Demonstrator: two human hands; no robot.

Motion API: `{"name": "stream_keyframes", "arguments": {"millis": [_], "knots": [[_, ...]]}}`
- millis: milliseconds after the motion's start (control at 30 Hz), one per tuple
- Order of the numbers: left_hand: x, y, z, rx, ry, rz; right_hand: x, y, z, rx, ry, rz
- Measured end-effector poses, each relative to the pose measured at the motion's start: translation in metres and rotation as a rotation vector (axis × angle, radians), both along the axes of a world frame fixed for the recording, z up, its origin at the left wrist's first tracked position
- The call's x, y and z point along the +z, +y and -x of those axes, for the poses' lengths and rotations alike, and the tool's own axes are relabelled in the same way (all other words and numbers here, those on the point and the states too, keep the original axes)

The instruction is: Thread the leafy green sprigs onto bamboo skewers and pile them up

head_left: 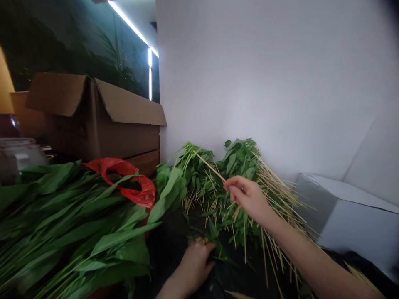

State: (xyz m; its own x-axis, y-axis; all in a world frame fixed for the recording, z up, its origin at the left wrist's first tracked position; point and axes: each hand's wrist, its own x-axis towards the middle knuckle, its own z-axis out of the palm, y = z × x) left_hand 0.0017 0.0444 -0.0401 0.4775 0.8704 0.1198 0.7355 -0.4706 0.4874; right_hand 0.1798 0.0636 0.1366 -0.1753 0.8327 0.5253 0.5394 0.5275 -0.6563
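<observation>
My right hand [246, 195] pinches the lower part of a thin wooden skewer [207, 161], which slants up to the left. At its far end a bunch of green stems [188, 153] is threaded, with leaves hanging down. Low in the middle, my left hand [196, 261] rests over the black plastic [168, 249], its fingers curled. Bits of green leaf show around those fingers; whatever they hold is hidden. Behind and beside my right hand lies a heap of skewered greens [240, 160], with many bare skewer ends [277, 178] pointing right and down.
Long leafy greens [77, 220] fill the left side, beside a red plastic bag [137, 189]. An open cardboard box [124, 137] stands behind them. A white box [358, 220] is at the right, and a pale wall [264, 74] rises behind the heap.
</observation>
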Motion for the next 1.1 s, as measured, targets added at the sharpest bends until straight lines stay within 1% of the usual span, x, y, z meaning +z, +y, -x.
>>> {"name": "stream_keyframes", "arguments": {"millis": [133,200,267,367,467,533,633,733,833,900,967,1033,1100], "knots": [[0.004,-0.001,-0.001,0.017,-0.001,0.012,0.006,0.080,0.017,-0.128,-0.050,-0.057],[0.004,0.000,-0.002,0.016,0.007,0.029,0.004,0.117,0.023,-0.206,-0.101,-0.043],[0.001,0.001,-0.002,0.016,0.005,0.028,-0.002,0.147,0.027,-0.276,-0.185,0.011],[-0.004,0.003,-0.002,0.006,0.003,0.007,-0.017,0.175,0.028,-0.354,-0.340,0.126],[-0.003,0.003,-0.003,-0.005,0.025,0.010,-0.030,0.185,0.028,-0.412,-0.484,0.222],[-0.001,0.002,-0.003,-0.003,0.040,0.021,-0.035,0.185,0.031,-0.441,-0.565,0.245],[0.003,0.000,-0.003,0.001,0.039,0.023,-0.034,0.180,0.038,-0.449,-0.667,0.237],[0.003,0.000,-0.002,-0.002,0.022,0.009,-0.026,0.171,0.046,-0.422,-0.749,0.200],[0.001,0.002,0.000,-0.036,-0.006,-0.028,-0.011,0.156,0.049,-0.384,-0.798,0.125],[0.002,0.005,0.002,-0.031,-0.041,-0.058,-0.002,0.140,0.047,-0.351,-0.804,0.046],[0.006,0.009,0.005,0.037,-0.100,-0.081,0.004,0.115,0.043,-0.309,-0.794,-0.050],[0.011,0.015,0.009,0.147,-0.187,-0.115,0.004,0.082,0.036,-0.258,-0.771,-0.146],[0.017,0.020,0.014,0.250,-0.260,-0.152,-0.003,0.045,0.026,-0.211,-0.749,-0.216]]}}
